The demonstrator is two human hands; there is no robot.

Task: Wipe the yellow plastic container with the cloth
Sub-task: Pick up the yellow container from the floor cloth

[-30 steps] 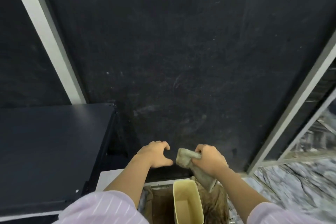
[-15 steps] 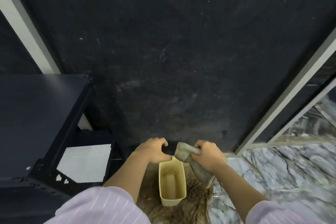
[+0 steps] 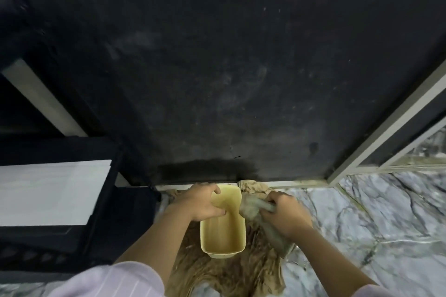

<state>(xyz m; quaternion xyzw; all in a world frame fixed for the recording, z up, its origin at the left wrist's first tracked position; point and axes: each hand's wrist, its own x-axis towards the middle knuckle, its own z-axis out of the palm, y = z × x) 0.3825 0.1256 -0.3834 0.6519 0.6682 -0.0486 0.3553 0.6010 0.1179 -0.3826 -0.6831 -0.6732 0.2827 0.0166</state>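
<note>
A yellow plastic container [image 3: 223, 231], rectangular and open-topped, stands on a brown rag on the floor. My left hand [image 3: 199, 202] hovers over its far left rim. The thumb and fingers are spread in a curve above the inside, and I see no grip on the wall. My right hand [image 3: 286, 218] grips a bunched grey-green cloth [image 3: 253, 207] against the container's right rim. The cloth's tail hangs down under my wrist.
The brown rag [image 3: 229, 275] spreads on marble floor [image 3: 374, 236]. A black wall [image 3: 241, 79] rises just behind the container. A black shelf unit with a white board [image 3: 48, 193] stands to the left. A pale metal frame [image 3: 386, 128] runs along the right.
Both hands came down to the container. The left hand now lies over its left rim, and the right hand has brought the cloth to its right side. The view tilted down.
</note>
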